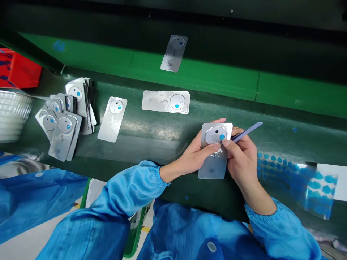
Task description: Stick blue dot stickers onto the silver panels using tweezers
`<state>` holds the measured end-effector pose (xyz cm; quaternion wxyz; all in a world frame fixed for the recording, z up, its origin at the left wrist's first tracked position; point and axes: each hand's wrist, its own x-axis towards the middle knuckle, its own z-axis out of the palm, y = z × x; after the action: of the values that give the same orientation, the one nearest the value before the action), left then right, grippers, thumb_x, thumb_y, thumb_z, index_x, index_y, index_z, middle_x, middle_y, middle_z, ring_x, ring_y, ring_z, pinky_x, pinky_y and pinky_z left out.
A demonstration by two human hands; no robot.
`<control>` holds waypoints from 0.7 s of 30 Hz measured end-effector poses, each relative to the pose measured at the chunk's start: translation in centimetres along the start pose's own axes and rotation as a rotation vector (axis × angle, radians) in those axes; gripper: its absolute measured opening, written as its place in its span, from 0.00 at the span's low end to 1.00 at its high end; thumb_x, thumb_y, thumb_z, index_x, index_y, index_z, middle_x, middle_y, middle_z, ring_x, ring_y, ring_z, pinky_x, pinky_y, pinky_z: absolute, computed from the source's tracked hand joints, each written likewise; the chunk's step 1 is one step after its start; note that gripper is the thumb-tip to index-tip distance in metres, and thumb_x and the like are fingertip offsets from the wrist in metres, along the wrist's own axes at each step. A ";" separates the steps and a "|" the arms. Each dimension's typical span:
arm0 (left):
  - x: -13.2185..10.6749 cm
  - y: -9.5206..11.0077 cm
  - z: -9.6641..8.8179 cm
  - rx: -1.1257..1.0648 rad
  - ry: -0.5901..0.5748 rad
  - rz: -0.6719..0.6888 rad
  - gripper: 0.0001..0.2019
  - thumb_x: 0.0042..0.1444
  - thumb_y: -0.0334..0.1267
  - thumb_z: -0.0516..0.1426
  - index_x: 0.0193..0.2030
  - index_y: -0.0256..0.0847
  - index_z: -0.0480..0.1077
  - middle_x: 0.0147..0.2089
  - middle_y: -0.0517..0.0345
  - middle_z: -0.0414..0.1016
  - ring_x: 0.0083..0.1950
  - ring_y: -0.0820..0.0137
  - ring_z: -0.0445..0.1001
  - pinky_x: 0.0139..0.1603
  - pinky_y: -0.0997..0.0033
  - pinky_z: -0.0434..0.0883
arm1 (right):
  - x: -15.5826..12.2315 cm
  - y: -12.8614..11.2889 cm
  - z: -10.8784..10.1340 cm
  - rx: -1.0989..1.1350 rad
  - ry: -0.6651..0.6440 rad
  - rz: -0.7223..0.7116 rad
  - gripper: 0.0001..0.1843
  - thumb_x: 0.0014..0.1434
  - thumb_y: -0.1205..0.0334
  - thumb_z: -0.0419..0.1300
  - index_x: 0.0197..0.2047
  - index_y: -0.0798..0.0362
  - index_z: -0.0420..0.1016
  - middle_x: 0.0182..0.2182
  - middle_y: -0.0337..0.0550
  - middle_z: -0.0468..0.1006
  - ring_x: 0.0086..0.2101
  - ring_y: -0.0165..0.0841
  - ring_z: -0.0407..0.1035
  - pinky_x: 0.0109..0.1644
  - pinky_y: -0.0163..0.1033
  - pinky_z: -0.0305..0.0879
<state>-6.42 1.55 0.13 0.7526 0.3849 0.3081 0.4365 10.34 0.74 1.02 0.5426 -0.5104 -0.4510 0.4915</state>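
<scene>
My left hand (195,153) grips a silver rectangular metal plate (213,168) by its left side, thumb across the front. An octagonal inset with a white disc, a dark hole and a blue round sticker (222,137) marks the plate's upper part. Against the right side of the plate, my right hand (242,159) is closed around purple tweezers (248,131), whose rear end sticks out to the upper right. The right thumb tip presses just beside the blue sticker. The tweezers' tips are hidden behind the fingers and plate.
Similar plates lie in an overlapping pile (65,130) at left, with a single plate (112,119), stacked plates (165,102) and another plate (174,53) farther back. Right, a clear sheet of blue stickers (300,184) lies on the green bench. A red bin (23,70) stands far left.
</scene>
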 end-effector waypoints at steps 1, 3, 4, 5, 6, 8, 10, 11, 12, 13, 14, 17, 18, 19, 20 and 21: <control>0.1 0.0 0.0 -0.014 -0.004 -0.007 0.43 0.73 0.58 0.73 0.89 0.51 0.69 0.78 0.46 0.82 0.73 0.53 0.83 0.77 0.55 0.77 | 0.0 0.1 -0.1 0.004 -0.004 0.012 0.09 0.71 0.55 0.76 0.43 0.46 0.83 0.39 0.36 0.78 0.36 0.33 0.69 0.40 0.37 0.68; 0.1 0.0 0.0 -0.014 -0.017 -0.001 0.42 0.73 0.58 0.73 0.88 0.50 0.70 0.81 0.44 0.80 0.76 0.51 0.82 0.78 0.55 0.77 | 0.1 0.3 -0.2 -0.001 -0.004 0.020 0.11 0.70 0.54 0.77 0.41 0.47 0.80 0.37 0.34 0.76 0.35 0.32 0.66 0.39 0.37 0.67; 0.1 0.0 0.0 -0.007 -0.020 0.010 0.41 0.73 0.57 0.73 0.87 0.50 0.71 0.81 0.44 0.80 0.76 0.51 0.82 0.79 0.55 0.77 | 0.0 0.4 -0.3 -0.009 -0.002 0.016 0.12 0.71 0.54 0.76 0.40 0.47 0.79 0.36 0.34 0.75 0.34 0.32 0.66 0.39 0.37 0.66; 0.1 0.0 0.1 -0.002 -0.019 0.018 0.41 0.72 0.57 0.74 0.86 0.50 0.72 0.81 0.44 0.81 0.76 0.51 0.83 0.78 0.55 0.77 | 0.0 0.5 -0.4 -0.022 -0.005 0.012 0.13 0.72 0.52 0.75 0.40 0.47 0.79 0.36 0.35 0.75 0.34 0.32 0.66 0.38 0.37 0.66; 0.1 0.1 0.1 -0.003 -0.013 0.020 0.42 0.70 0.56 0.76 0.86 0.49 0.73 0.80 0.44 0.82 0.76 0.51 0.84 0.78 0.55 0.78 | -0.1 0.6 -0.6 -0.043 -0.011 0.009 0.13 0.73 0.50 0.74 0.42 0.47 0.80 0.37 0.35 0.76 0.33 0.32 0.66 0.38 0.37 0.66; 0.2 0.2 0.0 -0.021 0.030 0.011 0.41 0.65 0.58 0.79 0.80 0.47 0.79 0.75 0.44 0.87 0.73 0.51 0.86 0.74 0.56 0.80 | -0.4 0.5 -0.8 -0.108 -0.020 0.003 0.12 0.76 0.47 0.72 0.50 0.46 0.83 0.38 0.36 0.76 0.33 0.33 0.67 0.38 0.39 0.68; 0.4 0.4 -0.1 -0.045 0.129 -0.013 0.38 0.61 0.63 0.80 0.69 0.41 0.86 0.66 0.42 0.92 0.66 0.50 0.90 0.68 0.57 0.84 | -0.9 0.0 -0.8 -0.181 0.009 -0.023 0.17 0.78 0.44 0.71 0.61 0.44 0.83 0.42 0.39 0.78 0.36 0.36 0.71 0.41 0.41 0.72; 0.5 0.6 -0.2 -0.061 0.188 -0.028 0.38 0.59 0.67 0.81 0.63 0.38 0.87 0.60 0.41 0.94 0.61 0.51 0.92 0.64 0.57 0.86 | -1.3 -0.3 -0.7 -0.223 0.013 -0.045 0.19 0.78 0.43 0.71 0.64 0.43 0.82 0.44 0.41 0.80 0.39 0.38 0.73 0.44 0.43 0.74; 0.6 0.9 -0.3 -0.085 0.245 -0.040 0.39 0.56 0.69 0.81 0.57 0.36 0.88 0.54 0.40 0.94 0.55 0.51 0.94 0.60 0.57 0.87 | -1.7 -0.7 -0.6 -0.276 -0.009 -0.069 0.17 0.79 0.44 0.72 0.62 0.43 0.82 0.45 0.41 0.80 0.40 0.38 0.75 0.45 0.43 0.74; 0.7 1.1 -0.3 -0.115 0.288 -0.054 0.40 0.54 0.71 0.81 0.54 0.34 0.87 0.50 0.39 0.94 0.49 0.52 0.94 0.55 0.57 0.89 | -2.2 -1.2 -0.3 -0.337 -0.062 -0.094 0.13 0.79 0.46 0.72 0.57 0.43 0.83 0.44 0.41 0.81 0.40 0.38 0.75 0.44 0.42 0.73; 0.7 1.5 -0.4 -0.149 0.315 -0.068 0.40 0.53 0.72 0.81 0.52 0.34 0.86 0.48 0.39 0.94 0.45 0.52 0.94 0.52 0.57 0.89 | -2.8 -1.7 -0.1 -0.404 -0.138 -0.119 0.10 0.80 0.49 0.72 0.50 0.44 0.82 0.41 0.40 0.80 0.38 0.36 0.74 0.41 0.41 0.71; 0.5 2.4 -0.5 -0.236 0.283 -0.101 0.41 0.51 0.71 0.82 0.52 0.34 0.85 0.45 0.40 0.94 0.37 0.56 0.93 0.42 0.61 0.89 | -4.5 -4.1 -0.1 -0.559 -0.343 -0.186 0.19 0.83 0.58 0.66 0.37 0.45 0.72 0.33 0.37 0.74 0.31 0.33 0.68 0.34 0.38 0.64; 0.4 2.6 -0.6 -0.250 0.232 -0.108 0.41 0.52 0.70 0.82 0.56 0.35 0.85 0.45 0.42 0.94 0.36 0.57 0.93 0.41 0.62 0.89 | -4.8 -5.3 -0.5 -0.587 -0.373 -0.200 0.19 0.85 0.60 0.63 0.37 0.45 0.70 0.33 0.36 0.73 0.31 0.32 0.68 0.33 0.38 0.63; 0.3 2.8 -0.8 -0.258 0.170 -0.098 0.41 0.52 0.67 0.83 0.60 0.36 0.85 0.46 0.43 0.95 0.38 0.58 0.93 0.42 0.63 0.89 | -4.9 -6.7 -1.2 -0.618 -0.390 -0.210 0.18 0.85 0.62 0.61 0.38 0.46 0.70 0.34 0.37 0.74 0.31 0.32 0.68 0.33 0.38 0.63; 0.2 2.9 -1.0 -0.263 0.102 -0.070 0.42 0.53 0.64 0.84 0.65 0.38 0.84 0.49 0.44 0.95 0.40 0.58 0.94 0.44 0.64 0.89 | -4.7 -8.3 -2.1 -0.659 -0.395 -0.215 0.17 0.86 0.62 0.60 0.39 0.46 0.71 0.34 0.37 0.74 0.31 0.32 0.68 0.34 0.38 0.63; 0.2 2.9 -1.3 -0.264 0.034 -0.034 0.44 0.54 0.61 0.85 0.71 0.41 0.83 0.53 0.44 0.95 0.43 0.57 0.95 0.47 0.64 0.89 | -4.1 -10.0 -3.2 -0.706 -0.387 -0.220 0.17 0.86 0.62 0.59 0.39 0.46 0.71 0.34 0.37 0.73 0.31 0.32 0.68 0.34 0.38 0.63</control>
<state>-8.55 3.09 1.85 0.7987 0.2698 0.2674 0.4667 13.75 -3.67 10.83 0.2888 -0.5121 -0.7375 0.3324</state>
